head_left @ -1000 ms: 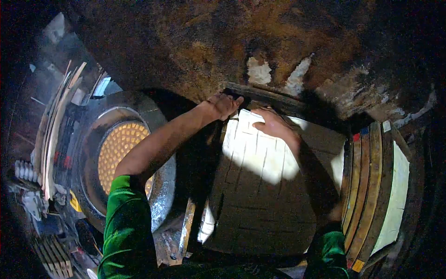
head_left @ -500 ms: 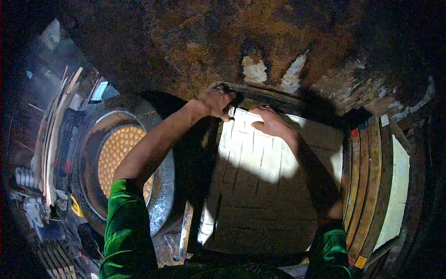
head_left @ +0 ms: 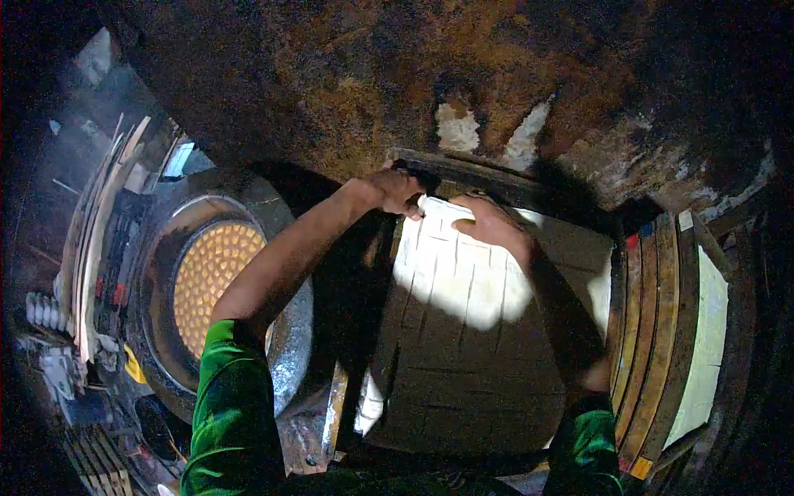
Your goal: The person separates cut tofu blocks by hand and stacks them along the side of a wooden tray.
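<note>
Before me lies a large white slab (head_left: 475, 289) scored into blocks, which looks like tofu, partly in bright light and partly in shadow. At its far edge, a white tofu strip (head_left: 442, 207) shows between my hands. My left hand (head_left: 399, 192) is closed at the strip's left end, its fingertips partly in shadow. My right hand (head_left: 492, 223) has its thumb on the near side and its fingers over the far side, closed round the strip. A dark wooden edge (head_left: 471, 169) runs just beyond both hands.
To the left stands a wide round pan (head_left: 157, 273) filled with many small golden pieces (head_left: 211, 277). Stacked wooden frames (head_left: 653, 331) rise at the right, with another white slab (head_left: 703, 331) beside them. Long wooden slats (head_left: 99, 240) lean at the far left. A stained brown surface (head_left: 331, 83) lies beyond.
Both hands have shifted slightly right and toward me along the far edge. The white strip between them shows more clearly. The view has moved a little.
</note>
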`<state>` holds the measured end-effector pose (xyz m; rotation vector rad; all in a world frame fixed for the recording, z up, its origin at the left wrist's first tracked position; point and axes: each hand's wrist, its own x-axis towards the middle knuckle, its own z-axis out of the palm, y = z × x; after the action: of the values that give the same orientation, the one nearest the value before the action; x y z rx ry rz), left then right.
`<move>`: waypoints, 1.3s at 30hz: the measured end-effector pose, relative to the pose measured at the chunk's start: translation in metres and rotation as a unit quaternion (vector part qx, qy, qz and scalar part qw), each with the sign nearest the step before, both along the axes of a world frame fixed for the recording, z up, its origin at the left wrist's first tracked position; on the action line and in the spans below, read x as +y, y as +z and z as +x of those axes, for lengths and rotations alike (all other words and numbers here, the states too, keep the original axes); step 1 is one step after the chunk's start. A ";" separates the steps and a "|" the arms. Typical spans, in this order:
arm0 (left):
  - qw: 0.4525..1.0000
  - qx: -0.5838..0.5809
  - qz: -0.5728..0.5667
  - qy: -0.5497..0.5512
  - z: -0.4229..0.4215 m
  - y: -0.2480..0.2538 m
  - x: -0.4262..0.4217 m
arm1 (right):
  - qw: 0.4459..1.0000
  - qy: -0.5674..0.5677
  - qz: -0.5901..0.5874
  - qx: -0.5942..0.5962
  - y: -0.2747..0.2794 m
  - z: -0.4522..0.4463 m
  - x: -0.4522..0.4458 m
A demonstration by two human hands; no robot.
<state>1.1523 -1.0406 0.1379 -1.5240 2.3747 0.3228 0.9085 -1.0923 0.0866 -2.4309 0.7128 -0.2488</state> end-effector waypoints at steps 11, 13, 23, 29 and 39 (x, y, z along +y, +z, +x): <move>0.997 0.010 -0.065 -0.049 0.023 -0.037 -0.009 | 0.999 -0.002 0.027 -0.033 0.008 0.003 0.000; 0.998 0.033 -0.045 -0.030 0.024 -0.040 -0.015 | 0.999 0.000 0.038 -0.034 0.000 0.004 -0.007; 0.994 0.025 -0.084 -0.058 0.004 -0.018 0.006 | 1.000 0.008 0.008 0.003 0.010 -0.001 -0.001; 0.986 0.108 -0.129 -0.001 0.013 -0.039 -0.008 | 1.000 0.018 -0.005 0.001 0.002 -0.007 -0.005; 0.983 0.159 -0.094 0.018 0.000 -0.042 -0.001 | 0.993 0.012 -0.102 0.061 0.022 -0.004 0.008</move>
<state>1.1525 -1.0412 0.0963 -1.7123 2.6914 0.3842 0.9049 -1.0847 0.1085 -2.6655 0.7417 -0.1721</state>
